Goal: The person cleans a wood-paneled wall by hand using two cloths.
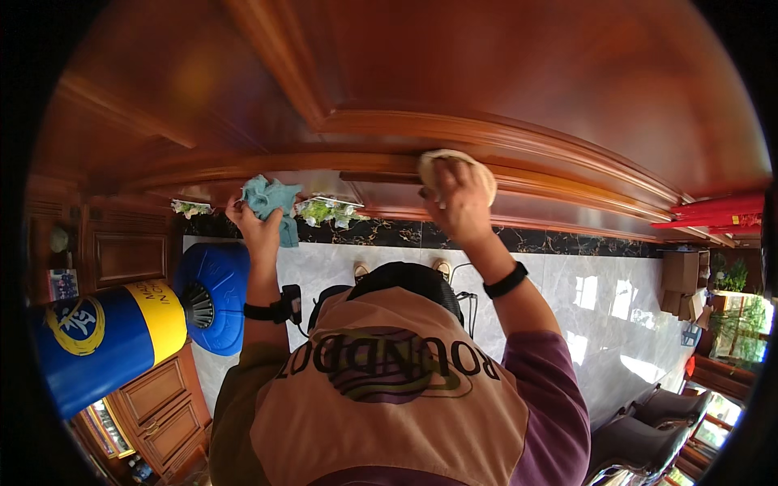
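Note:
My left hand (252,225) grips a crumpled teal cloth (270,197), held a little away from the wood panelling. My right hand (459,203) is slightly blurred and presses a round cream-coloured pad (434,167) against a raised moulding (377,163) of the panelling; whether it is a sponge or a folded cloth I cannot tell. The glossy reddish-brown wood panel (516,79) rises before me, framed by carved strips. Between and beside my hands, white and green flowers (328,211) show low against the wood, partly hidden by the teal cloth.
A blue and yellow punching bag (109,340) on a blue base (222,297) stands at my left. Wooden cabinets (152,401) lie beyond it. Red items (717,212) and cardboard boxes (679,273) are to the right. Dark upholstered chairs (644,446) stand on the grey tiled floor (547,291).

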A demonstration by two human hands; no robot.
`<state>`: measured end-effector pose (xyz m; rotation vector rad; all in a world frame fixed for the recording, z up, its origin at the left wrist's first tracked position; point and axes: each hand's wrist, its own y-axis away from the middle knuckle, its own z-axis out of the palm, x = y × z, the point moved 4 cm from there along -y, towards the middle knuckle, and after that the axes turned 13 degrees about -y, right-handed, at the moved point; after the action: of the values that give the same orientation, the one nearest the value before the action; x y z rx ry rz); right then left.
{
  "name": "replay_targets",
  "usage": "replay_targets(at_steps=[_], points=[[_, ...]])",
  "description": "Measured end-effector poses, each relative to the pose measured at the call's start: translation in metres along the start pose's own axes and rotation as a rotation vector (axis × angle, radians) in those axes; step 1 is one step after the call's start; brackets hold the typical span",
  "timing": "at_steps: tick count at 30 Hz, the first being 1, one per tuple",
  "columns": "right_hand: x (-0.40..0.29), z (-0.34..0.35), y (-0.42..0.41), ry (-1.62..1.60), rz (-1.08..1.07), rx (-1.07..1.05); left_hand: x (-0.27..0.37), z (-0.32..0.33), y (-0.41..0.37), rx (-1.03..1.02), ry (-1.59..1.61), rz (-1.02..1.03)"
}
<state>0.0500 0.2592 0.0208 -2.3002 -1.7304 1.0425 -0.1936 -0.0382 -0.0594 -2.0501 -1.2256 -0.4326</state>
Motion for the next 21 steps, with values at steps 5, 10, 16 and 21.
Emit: replay_targets(at_steps=[5, 10, 16, 21], points=[[-0.082, 0.108, -0.054, 0.045, -0.162, -0.205, 0.007, -0.041, -0.013, -0.076, 0.128, 0.019], [-0.16, 0.172, -0.109, 0.096, -0.448, -0.227, 0.001, -0.054, -0.022, -0.074, 0.068, 0.105], [-0.133, 0.14, -0.09, 0.081, -0.324, -0.224, 0.016, -0.043, -0.041, -0.094, 0.184, 0.122], [-0.04, 0.062, -0.034, 0.135, -0.088, 0.018, 0.051, -0.031, -0.058, -0.143, 0.132, 0.244]])
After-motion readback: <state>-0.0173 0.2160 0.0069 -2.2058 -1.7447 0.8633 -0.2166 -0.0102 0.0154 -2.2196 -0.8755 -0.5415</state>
